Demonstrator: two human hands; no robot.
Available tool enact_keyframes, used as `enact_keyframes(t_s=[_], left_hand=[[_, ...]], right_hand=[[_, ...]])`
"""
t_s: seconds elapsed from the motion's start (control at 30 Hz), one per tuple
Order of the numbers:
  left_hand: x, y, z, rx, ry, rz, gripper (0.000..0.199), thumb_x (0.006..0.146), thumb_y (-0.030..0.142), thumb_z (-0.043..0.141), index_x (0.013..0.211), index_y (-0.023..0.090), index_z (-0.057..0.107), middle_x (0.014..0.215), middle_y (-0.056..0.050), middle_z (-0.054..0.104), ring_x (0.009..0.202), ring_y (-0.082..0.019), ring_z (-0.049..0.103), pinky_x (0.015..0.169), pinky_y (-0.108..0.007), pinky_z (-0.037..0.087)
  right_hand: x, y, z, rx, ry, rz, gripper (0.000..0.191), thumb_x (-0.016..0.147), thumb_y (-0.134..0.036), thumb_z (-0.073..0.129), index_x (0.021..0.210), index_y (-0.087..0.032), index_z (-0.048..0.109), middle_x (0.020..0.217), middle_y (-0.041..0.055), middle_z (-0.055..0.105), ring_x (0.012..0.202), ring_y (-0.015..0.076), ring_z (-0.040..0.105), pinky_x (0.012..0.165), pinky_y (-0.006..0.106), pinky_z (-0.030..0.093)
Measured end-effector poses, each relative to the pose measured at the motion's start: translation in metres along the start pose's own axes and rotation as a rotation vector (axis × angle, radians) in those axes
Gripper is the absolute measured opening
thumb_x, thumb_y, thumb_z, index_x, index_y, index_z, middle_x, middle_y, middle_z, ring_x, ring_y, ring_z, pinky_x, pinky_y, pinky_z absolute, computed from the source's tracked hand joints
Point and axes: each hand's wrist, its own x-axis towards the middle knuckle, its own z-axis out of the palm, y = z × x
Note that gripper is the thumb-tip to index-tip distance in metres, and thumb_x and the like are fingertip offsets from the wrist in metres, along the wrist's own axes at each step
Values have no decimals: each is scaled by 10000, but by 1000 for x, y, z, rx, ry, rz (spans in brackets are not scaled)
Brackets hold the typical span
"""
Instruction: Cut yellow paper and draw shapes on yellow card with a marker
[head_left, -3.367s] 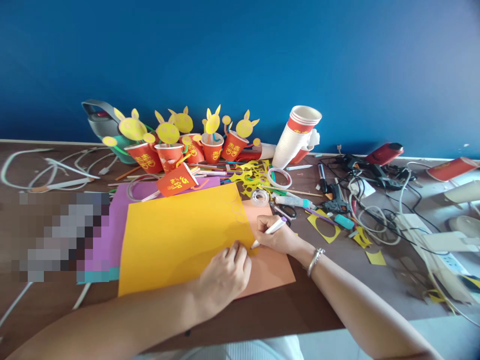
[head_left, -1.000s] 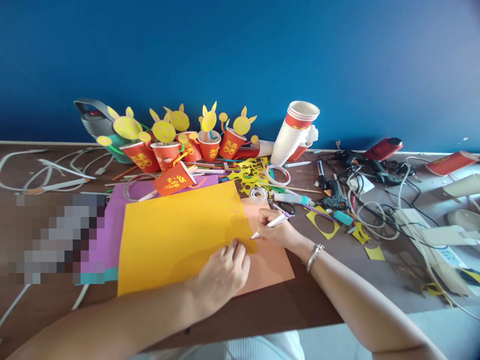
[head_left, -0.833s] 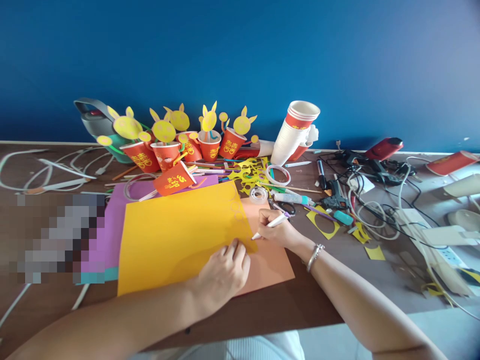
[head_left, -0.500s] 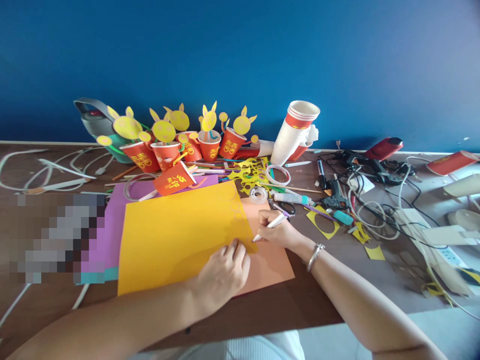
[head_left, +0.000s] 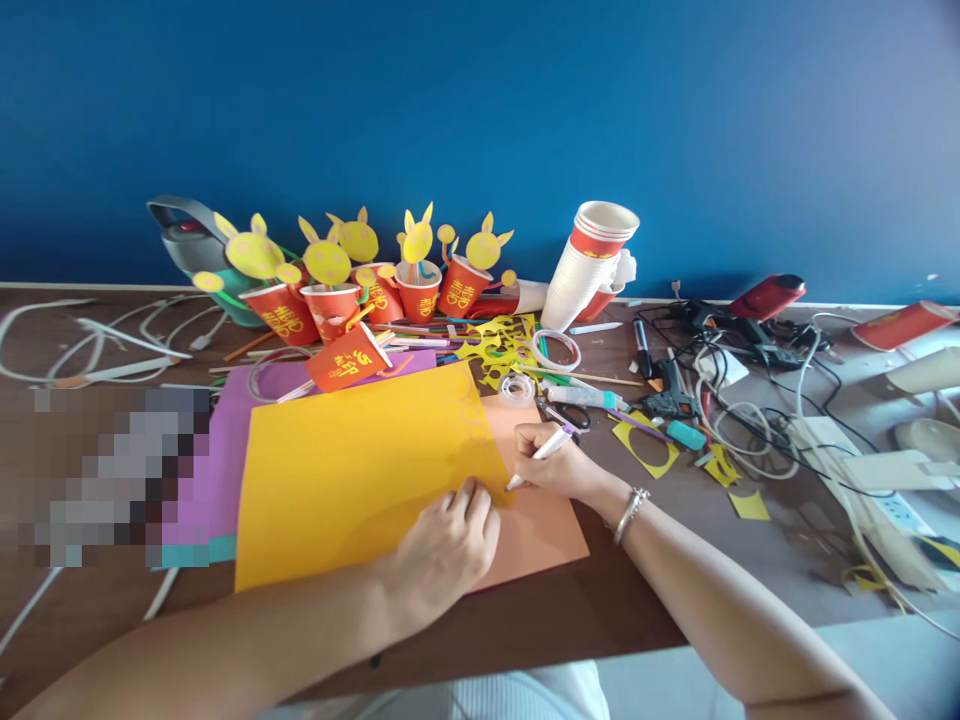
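My right hand (head_left: 551, 462) is closed around a white marker with a purple end (head_left: 547, 445). The marker's tip meets the right edge of a large yellow paper sheet (head_left: 352, 450). Close beside it, my left hand (head_left: 454, 530) rests on the sheet with its fingers curled together and the fingertips turned under. Anything beneath those fingers is hidden. Faint outlines of small circles show near the sheet's upper right corner. An orange-peach sheet (head_left: 544, 535) lies partly under the yellow one, and a purple sheet (head_left: 214, 470) sticks out on the left.
Red paper cups (head_left: 330, 312) with yellow animal faces stand along the wall, beside a tall cup stack (head_left: 581, 275). Tape rolls (head_left: 517, 388), yellow scraps (head_left: 646, 445) and a glue tube (head_left: 577, 397) lie behind my right hand. Cables and a power strip (head_left: 896, 510) crowd the right.
The marker's tip has shifted very slightly downward along the yellow sheet's edge, with my right hand. My left hand stays in the same spot.
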Motion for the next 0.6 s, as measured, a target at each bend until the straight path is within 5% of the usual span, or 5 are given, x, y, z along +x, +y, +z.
enact_keyframes(t_s=[0.3, 0.6], left_hand=[[0, -1, -2, 2, -43, 9, 214, 845, 59, 442, 955, 92, 622, 1006, -150, 647, 944, -229, 634, 712, -302, 533], [0, 0, 0, 0, -26, -2, 180, 845, 78, 475, 943, 91, 625, 1001, -142, 649, 906, -218, 642, 700, -295, 528]], right_hand=[[-1, -5, 0, -14, -27, 4, 208, 580, -159, 526, 507, -171, 331, 481, -57, 394, 429, 42, 326, 376, 141, 190], [-2, -6, -1, 235, -81, 125, 135, 609, -237, 512, 560, -182, 399, 460, -32, 505, 442, 128, 564, 353, 141, 337]])
